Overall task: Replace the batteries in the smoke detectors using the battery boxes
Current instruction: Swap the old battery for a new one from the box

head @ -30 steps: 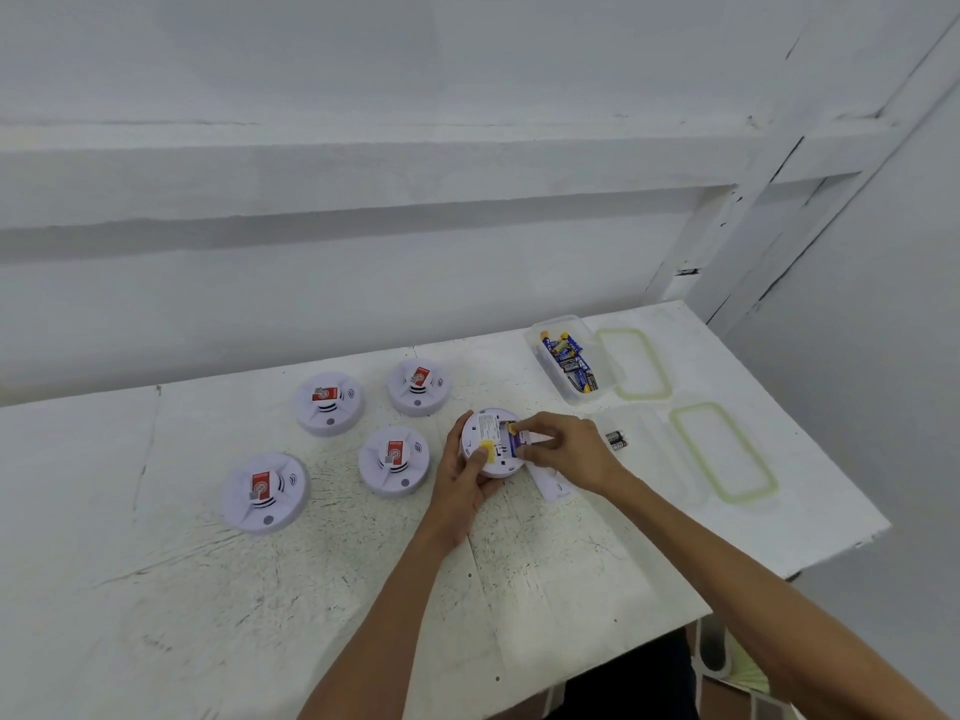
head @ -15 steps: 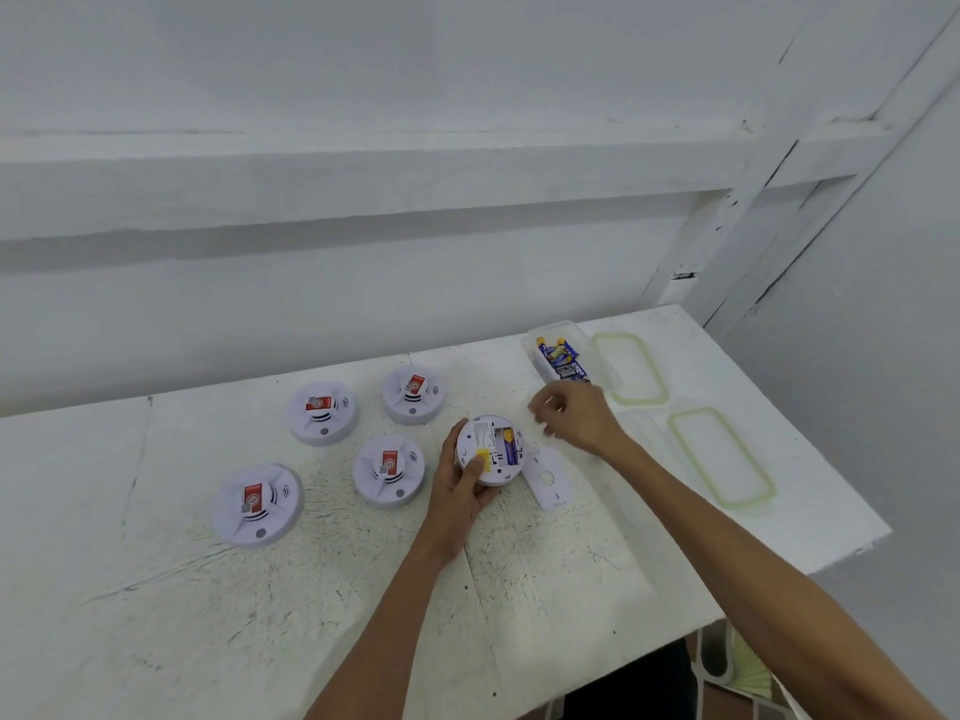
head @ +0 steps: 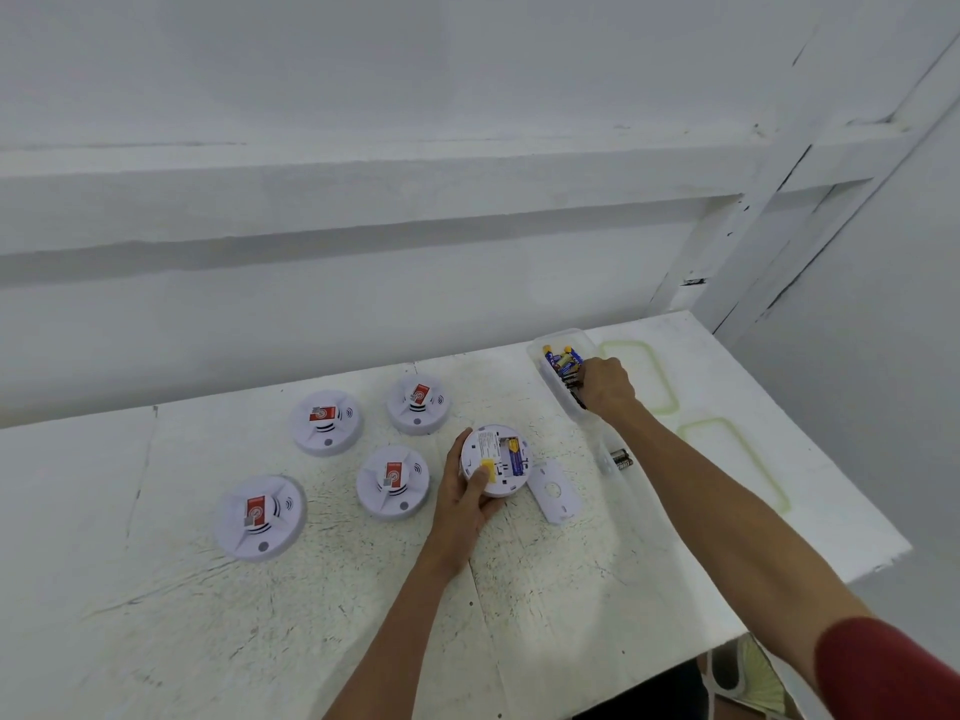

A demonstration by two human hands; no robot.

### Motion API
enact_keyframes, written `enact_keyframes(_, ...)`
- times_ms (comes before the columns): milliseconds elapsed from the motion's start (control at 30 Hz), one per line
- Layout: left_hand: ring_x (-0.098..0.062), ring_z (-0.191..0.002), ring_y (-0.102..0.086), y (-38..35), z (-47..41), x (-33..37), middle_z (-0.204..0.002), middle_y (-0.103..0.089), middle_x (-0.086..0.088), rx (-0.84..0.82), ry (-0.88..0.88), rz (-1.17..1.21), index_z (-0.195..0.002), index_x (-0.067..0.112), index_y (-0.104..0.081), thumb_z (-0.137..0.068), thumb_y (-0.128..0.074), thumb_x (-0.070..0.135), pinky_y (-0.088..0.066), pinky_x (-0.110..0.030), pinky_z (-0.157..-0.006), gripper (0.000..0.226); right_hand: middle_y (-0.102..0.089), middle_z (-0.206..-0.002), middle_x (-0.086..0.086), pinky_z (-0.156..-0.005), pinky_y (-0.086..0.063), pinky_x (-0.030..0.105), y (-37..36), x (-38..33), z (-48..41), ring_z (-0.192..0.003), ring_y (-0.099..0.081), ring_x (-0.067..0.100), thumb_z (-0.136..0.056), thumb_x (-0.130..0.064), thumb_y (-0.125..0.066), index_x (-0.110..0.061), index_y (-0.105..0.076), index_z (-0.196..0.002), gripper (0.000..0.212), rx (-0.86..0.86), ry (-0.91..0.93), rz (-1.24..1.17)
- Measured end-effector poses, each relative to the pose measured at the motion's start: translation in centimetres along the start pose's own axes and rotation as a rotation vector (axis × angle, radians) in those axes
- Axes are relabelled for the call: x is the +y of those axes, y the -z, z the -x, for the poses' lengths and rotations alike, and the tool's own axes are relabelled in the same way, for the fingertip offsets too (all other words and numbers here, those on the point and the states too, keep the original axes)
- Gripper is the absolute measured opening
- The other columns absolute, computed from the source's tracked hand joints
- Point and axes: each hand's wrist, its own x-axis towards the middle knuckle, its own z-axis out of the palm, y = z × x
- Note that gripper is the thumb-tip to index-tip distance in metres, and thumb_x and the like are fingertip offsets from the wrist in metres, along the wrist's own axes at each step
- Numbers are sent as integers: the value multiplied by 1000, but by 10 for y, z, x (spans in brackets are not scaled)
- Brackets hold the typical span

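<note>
The smoke detector (head: 497, 459) is gripped on the tabletop (head: 519, 615) by the left hand (head: 462, 504), bay upward for refilling, while the right hand (head: 608, 387) is dipped into the far battery box (head: 563, 337), fingers (head: 586, 377) curled, pinch indiscernible

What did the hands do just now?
The right hand left the upturned detector and moved away to the far battery box, fingers dipping among the batteries. The left hand still holds the detector; the four other detectors and the loose cover stayed put.

Left grip (head: 462, 498) clasping; right grip (head: 605, 384) outstretched forward.
</note>
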Motion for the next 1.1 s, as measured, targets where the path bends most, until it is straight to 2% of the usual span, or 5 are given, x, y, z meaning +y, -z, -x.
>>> enact_keyframes(300, -23, -134, -62, 1, -2, 1, -152, -57, 0, 6, 4, 26, -155, 33, -39, -109, -49, 12, -57, -41, -102, 52, -61, -111, 19, -66, -46, 32, -2, 1, -1, -92, -61, 32, -88, -19, -62, -7, -63, -116, 30, 22, -3, -143)
enact_keyframes(533, -22, -131, -64, -1, 0, 2, -148, -61, 0, 10, 13, 59, -156, 32, -39, -109, -50, 11, -59, -39, -99, 53, -73, -96, 14, -61, -42, 14, 5, 11, 6, -91, -65, 27, -88, -23, -67, -18, -74, -101, 16, 137, -4, -520)
enact_keyframes(733, -24, -131, -64, 0, -1, 2, -150, -59, -2, 14, 13, 77, -156, 31, -39, -108, -51, 10, -59, -39, -99, 54, -73, -76, 9, -67, -52, 20, 20, 8, 31, -61, -65, 19, -94, -13, -57, -21, -73, -102, 19, 182, 93, -634)
enact_keyframes(867, -23, -129, -65, 0, 0, 2, -150, -59, -2, 18, 14, 96, -156, 30, -39, -108, -51, 10, -60, -37, -95, 54, -75, -82, 8, -67, -53, 22, 28, -1, 52, -67, -69, 15, -90, -11, -61, -22, -76, -93, 19, 126, 68, -800)
enact_keyframes(1100, -20, -128, -66, -1, 2, 4, -149, -59, 0, 12, 14, 95, -154, 33, -41, -108, -51, 11, -61, -36, -93, 52, -77, -96, 6, -97, -53, 29, 18, -11, 81, -93, -71, 9, -83, -16, -76, -26, -71, -120, 39, -184, 284, -755)
